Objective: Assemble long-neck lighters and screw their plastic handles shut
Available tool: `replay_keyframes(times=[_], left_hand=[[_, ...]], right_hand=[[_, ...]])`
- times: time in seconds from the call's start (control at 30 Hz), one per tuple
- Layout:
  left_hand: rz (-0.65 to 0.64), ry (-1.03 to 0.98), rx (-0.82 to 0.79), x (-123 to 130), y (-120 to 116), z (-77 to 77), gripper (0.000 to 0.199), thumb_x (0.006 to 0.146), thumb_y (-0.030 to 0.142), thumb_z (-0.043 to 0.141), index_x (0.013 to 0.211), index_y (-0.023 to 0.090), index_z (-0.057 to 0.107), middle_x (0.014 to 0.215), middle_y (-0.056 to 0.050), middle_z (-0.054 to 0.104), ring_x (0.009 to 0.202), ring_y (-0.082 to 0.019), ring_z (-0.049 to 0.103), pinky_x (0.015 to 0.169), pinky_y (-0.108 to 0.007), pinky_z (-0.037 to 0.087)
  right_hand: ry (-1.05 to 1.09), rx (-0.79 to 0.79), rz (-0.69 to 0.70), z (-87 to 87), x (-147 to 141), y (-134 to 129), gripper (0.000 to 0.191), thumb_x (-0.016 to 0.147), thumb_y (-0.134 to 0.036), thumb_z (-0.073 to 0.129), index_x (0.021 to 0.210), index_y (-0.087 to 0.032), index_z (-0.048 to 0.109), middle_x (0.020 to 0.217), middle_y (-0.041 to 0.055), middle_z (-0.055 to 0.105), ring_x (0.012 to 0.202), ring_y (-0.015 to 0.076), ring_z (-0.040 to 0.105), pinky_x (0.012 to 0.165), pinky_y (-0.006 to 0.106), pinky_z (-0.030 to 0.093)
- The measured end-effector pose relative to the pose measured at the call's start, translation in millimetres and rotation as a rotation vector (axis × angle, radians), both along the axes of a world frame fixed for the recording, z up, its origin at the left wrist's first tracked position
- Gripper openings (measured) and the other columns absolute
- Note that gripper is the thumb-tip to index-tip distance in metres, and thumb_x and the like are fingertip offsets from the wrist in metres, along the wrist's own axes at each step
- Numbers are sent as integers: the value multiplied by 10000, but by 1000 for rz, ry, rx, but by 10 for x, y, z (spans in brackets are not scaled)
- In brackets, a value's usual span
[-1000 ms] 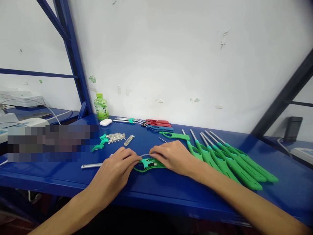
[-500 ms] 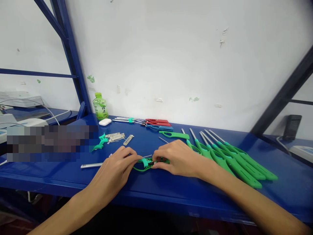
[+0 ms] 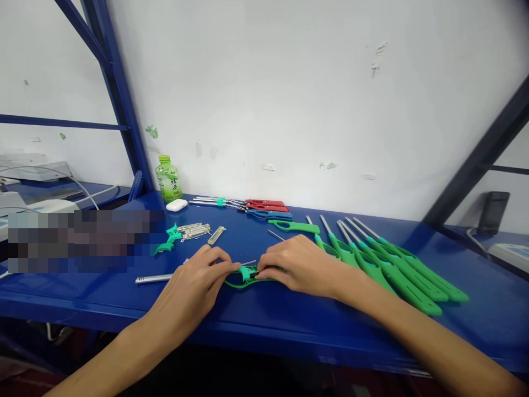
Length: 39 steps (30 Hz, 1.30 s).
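Observation:
Low at the front of the table, a green lighter handle shell [image 3: 235,286] lies between my two hands, with a teal trigger piece [image 3: 245,274] set in it. My left hand [image 3: 200,278] is closed, its thumb and fingers gripping the left end of the shell. A silver metal tube [image 3: 154,279] sticks out to the left from under that hand. My right hand [image 3: 297,264] pinches a small black part [image 3: 254,274] beside the trigger; the fingers mostly cover it. A thin metal rod [image 3: 248,263] shows just behind the shell.
Several green long-neck lighters [image 3: 413,275] lie fanned out at right. Behind my hands are a green handle piece [image 3: 294,226], clear fuel tanks [image 3: 196,231] and teal triggers [image 3: 170,241]. Red handles [image 3: 266,204], a blue handle [image 3: 270,215], a white case [image 3: 177,205] and a bottle [image 3: 168,179] line the wall.
My right fingers have closed further over the black part, so less of it shows. My left hand keeps its grip on the shell. The view has shifted slightly.

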<state>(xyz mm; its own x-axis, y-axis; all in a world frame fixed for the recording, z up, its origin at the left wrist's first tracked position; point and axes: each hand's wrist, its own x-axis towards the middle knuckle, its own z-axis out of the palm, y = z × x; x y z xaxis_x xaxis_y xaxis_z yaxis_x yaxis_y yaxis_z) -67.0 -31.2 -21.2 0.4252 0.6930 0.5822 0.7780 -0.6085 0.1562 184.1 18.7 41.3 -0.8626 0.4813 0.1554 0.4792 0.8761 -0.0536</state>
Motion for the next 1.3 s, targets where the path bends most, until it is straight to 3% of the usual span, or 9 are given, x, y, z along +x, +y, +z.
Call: replay_keyframes(times=[0.53, 0.77, 1.0, 1.3], left_hand=[[-4, 56, -46, -25, 27, 5, 361, 1063, 153, 434, 1189, 264, 753, 990, -43, 657, 800, -184, 670, 685, -296, 512], [30, 70, -54, -11, -17, 2, 341, 1066, 187, 417, 1192, 286, 718, 1067, -45, 658, 859, -205, 678, 760, -350, 536], [2, 82, -89, 46, -87, 73, 241, 1060, 389, 510, 1200, 299, 684, 1092, -55, 645, 957, -251, 652, 788, -397, 554], [8, 53, -127, 27, -83, 36, 233, 1057, 370, 515, 1206, 313, 686, 1144, -55, 630, 930, -232, 650, 818, -408, 550]], right_hand=[[-62, 67, -28, 32, -8, -46, 259, 1080, -350, 546, 1012, -192, 739, 843, 20, 775, 718, 166, 671, 570, 314, 246], [-48, 73, 21, 12, -11, -52, 243, 1080, -327, 550, 988, -185, 724, 845, 22, 747, 733, 159, 651, 574, 315, 237], [-37, 89, 50, -7, -18, -58, 225, 1080, -307, 551, 971, -183, 705, 830, 13, 730, 744, 150, 649, 577, 324, 232], [-37, 70, 56, 18, -8, -98, 174, 1052, -272, 572, 1002, -203, 724, 878, 7, 753, 784, 159, 668, 598, 329, 256]])
